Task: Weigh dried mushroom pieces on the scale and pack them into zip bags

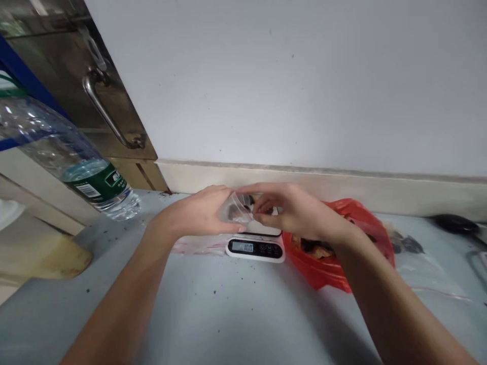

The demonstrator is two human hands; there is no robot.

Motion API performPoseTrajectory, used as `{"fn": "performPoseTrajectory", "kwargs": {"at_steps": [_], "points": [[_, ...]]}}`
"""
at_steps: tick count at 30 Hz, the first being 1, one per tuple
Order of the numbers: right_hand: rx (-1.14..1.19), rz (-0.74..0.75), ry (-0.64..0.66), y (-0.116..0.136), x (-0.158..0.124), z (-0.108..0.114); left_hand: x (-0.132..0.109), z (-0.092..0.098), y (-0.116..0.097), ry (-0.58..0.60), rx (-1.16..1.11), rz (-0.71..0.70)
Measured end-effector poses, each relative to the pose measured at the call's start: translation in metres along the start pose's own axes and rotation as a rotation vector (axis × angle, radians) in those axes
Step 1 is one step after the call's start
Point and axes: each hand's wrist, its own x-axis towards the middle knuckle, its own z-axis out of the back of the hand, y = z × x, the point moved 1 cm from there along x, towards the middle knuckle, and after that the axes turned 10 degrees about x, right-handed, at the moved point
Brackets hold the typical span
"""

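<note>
My left hand (203,213) is closed on a small clear plastic bag (235,209), held just above a white digital kitchen scale (255,247) whose display is lit. My right hand (292,209) pinches the bag's other side, fingers curled at its opening. Something dark shows inside the bag, too small to name. Both hands meet over the back of the scale's platform.
A red plastic bag (335,263) with brown pieces lies right of the scale, under my right forearm. A clear zip bag (422,263) lies further right. A water bottle (72,162) stands at the left by a wooden door with a metal handle (108,119). Dark crumbs dot the grey counter (228,314).
</note>
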Motion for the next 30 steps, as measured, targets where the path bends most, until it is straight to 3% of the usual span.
{"fn": "performPoseTrajectory", "kwargs": {"at_steps": [3,5,10,14,20,26,28,30], "points": [[0.109,-0.01,-0.171,-0.007,0.002,0.004,-0.001,0.0,0.005,-0.023,0.015,0.0],[-0.064,-0.097,-0.228,-0.013,0.002,0.009,-0.002,0.0,0.01,-0.03,0.03,0.017],[-0.472,-0.319,0.048,-0.019,0.004,0.005,-0.003,-0.002,0.014,0.041,0.064,0.059],[-0.58,-0.299,0.041,-0.02,0.008,-0.001,-0.001,-0.004,0.009,0.07,0.088,0.039],[-0.38,-0.222,-0.05,-0.019,0.008,0.003,0.0,-0.006,0.009,0.067,0.065,0.035],[0.039,0.027,-0.086,-0.011,0.009,-0.009,-0.001,-0.003,0.014,0.035,0.014,0.044],[0.112,0.057,-0.158,-0.014,0.013,-0.011,-0.003,0.0,0.018,0.014,0.0,0.048],[0.023,0.031,-0.269,-0.02,0.018,-0.012,-0.007,0.004,0.025,-0.001,-0.002,0.075]]}}
